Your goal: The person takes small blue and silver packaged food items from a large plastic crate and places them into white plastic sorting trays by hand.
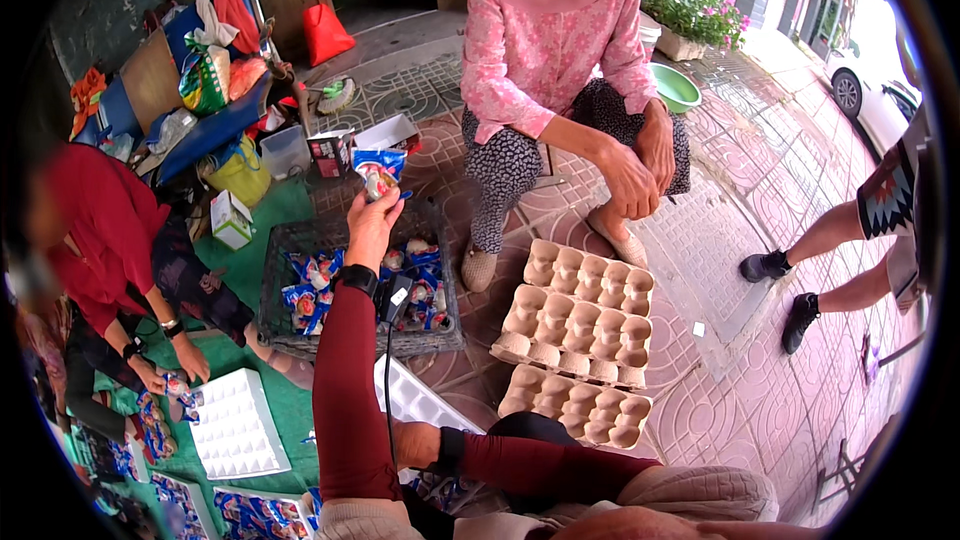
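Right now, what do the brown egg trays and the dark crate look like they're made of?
Egg trays: likely moulded paper pulp, matte tan, with soft-edged cups. Dark crate: seemingly woven wire or plastic mesh, dull grey-black, with an open lattice wall; which one, the picture leaves open.

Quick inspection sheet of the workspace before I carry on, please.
Surface: patterned paving, green mat.
Job's things: blue-wrapped packet held up; dark crate of similar packets; white tray.
Clutter: pulp egg trays, boxes, bags.
Grippers: left hand holds the packet; right hand mostly hidden by the left arm.
Cables: black lead from wrist device.
Surroundings: seated person in pink, person in red, parked car.
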### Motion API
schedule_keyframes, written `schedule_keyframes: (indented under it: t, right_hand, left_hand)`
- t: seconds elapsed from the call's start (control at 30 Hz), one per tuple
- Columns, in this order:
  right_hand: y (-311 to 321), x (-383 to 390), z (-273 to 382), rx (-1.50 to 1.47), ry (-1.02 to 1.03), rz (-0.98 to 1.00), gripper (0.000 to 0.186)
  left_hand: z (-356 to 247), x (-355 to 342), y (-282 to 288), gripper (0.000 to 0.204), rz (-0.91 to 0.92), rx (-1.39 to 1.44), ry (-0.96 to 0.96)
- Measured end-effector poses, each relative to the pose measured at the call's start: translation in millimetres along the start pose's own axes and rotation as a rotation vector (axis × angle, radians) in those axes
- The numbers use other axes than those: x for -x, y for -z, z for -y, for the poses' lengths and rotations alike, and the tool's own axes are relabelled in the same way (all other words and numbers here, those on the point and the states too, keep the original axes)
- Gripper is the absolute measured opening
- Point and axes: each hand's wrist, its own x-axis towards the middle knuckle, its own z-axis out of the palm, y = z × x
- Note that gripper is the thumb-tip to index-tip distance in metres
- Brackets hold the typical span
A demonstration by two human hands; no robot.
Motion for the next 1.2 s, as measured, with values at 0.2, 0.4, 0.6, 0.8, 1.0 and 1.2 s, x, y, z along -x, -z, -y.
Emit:
schedule_keyframes:
  t: [0.2,0.4,0.6,0.8,1.0,1.2]
  right_hand:
    - [-1.1,-11.3,-2.2,-0.044,0.003,-0.072,0.037]
    - [-1.9,-21.5,-2.8,-0.082,0.029,-0.117,0.036]
    - [-20.6,-15.3,-5.9,0.000,-0.017,0.020,0.035]
    - [10.7,18.7,12.7,-0.010,0.070,-0.025,0.028]
    - [-48.0,-9.6,22.8,-0.169,0.028,-0.039,0.011]
    - [13.0,-11.7,41.8,-0.191,0.043,0.072,0.015]
  left_hand:
    - [2.4,-0.2,6.7,0.037,-0.035,-0.049,0.011]
    - [-1.2,11.8,10.6,0.032,-0.035,-0.071,0.017]
    - [10.2,25.8,33.2,0.035,-0.035,-0.531,0.329]
    - [51.2,38.3,89.8,0.057,-0.084,-1.283,0.204]
    - [-1.6,95.5,94.3,0.035,-0.010,-1.157,0.474]
    - [-30.2,117.2,156.8,0.036,-0.263,-1.090,0.393]
